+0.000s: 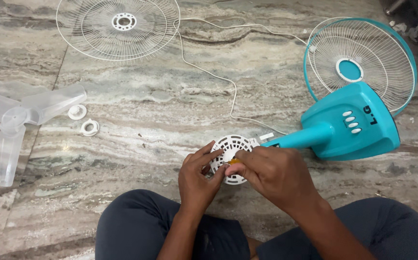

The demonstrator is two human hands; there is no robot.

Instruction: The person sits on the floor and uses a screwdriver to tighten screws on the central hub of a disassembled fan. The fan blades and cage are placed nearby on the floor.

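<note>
A teal table fan body (348,126) lies on its side on the stone floor, its neck pointing left to a round white vented motor cover (231,147). My left hand (198,179) steadies the lower left edge of that cover. My right hand (272,174) is closed around a small tool with an orange-yellow handle (235,162), its tip hidden against the cover. Both hands work just above my knees.
A loose white wire grille (118,28) lies at the top left. A teal-rimmed grille (363,60) rests behind the fan base. A clear plastic fan blade (16,120) lies at the left beside two white ring nuts (83,120). A white cord (218,77) snakes across the floor.
</note>
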